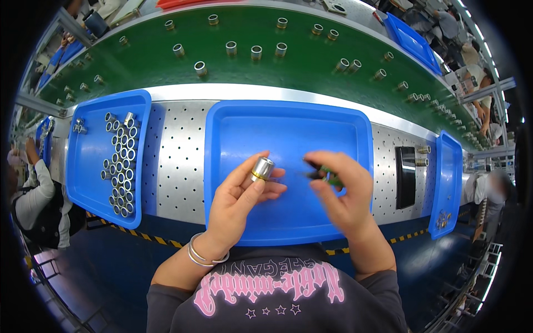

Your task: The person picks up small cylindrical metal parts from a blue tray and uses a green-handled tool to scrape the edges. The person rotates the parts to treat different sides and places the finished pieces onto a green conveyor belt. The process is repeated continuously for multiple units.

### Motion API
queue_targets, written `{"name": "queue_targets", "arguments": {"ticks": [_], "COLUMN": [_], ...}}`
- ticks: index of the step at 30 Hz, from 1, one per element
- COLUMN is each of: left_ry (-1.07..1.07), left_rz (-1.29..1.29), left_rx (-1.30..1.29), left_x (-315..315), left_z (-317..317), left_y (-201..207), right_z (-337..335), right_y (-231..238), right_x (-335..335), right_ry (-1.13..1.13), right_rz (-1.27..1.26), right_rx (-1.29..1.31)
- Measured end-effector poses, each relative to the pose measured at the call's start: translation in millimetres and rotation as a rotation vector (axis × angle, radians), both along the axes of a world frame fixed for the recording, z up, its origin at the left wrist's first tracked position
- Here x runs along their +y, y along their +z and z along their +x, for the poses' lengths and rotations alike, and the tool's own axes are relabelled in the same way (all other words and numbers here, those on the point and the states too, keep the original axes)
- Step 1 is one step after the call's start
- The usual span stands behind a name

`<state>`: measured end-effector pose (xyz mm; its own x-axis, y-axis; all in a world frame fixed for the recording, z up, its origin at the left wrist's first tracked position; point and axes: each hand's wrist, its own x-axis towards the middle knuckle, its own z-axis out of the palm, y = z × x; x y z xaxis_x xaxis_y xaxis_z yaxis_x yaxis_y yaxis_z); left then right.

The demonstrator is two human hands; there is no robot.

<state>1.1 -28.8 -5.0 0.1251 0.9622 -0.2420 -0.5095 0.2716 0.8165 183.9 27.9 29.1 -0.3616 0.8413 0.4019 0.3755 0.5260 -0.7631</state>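
In my left hand (235,200) is a short shiny metal sleeve (263,167), tilted, with a yellowish band around its lower end. The thumb and fingers are closed around it. To its right, my right hand (350,194) grips a small pliers-like tool (333,179) with green on its handles and dark tips. Motion blurs this tool, so its exact kind is unclear. The tips point toward the sleeve but stay apart from it. Both hands are above a large blue tray (288,109) whose visible floor holds no parts.
At left, another blue tray (89,150) holds many upright metal sleeves (118,162). Beyond runs a green belt (244,72) with scattered sleeves. Right of the middle tray, a black flat object (406,177) lies on the perforated metal bench (384,150), near a narrower-looking blue tray (448,183).
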Motion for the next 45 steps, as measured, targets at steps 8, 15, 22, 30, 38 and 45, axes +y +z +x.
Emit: {"name": "queue_targets", "arguments": {"ticks": [8,15,22,30,38,45], "left_ry": [0.061,0.036,0.03,0.028,0.009,-0.038], "left_rz": [0.064,0.088,0.103,0.107,0.103,0.124], "left_rx": [-0.039,-0.024,-0.018,-0.024,-0.043,0.123], "left_x": [0,-2,-2,-1,-1,1], "left_z": [0,-2,-2,-4,-8,-15], "left_y": [-2,-4,-5,-4,-5,-6], "right_z": [-12,-18,-19,-21,-22,-25], "right_y": [-11,-13,-16,-14,-7,-11], "right_x": [-7,-7,-7,-7,-8,30], "right_ry": [0.083,0.075,0.077,0.068,0.066,0.277], "right_rz": [0.001,-0.034,-0.032,-0.045,-0.282,-0.719], "right_rx": [-0.186,-0.126,-0.117,-0.092,0.087,0.254]}}
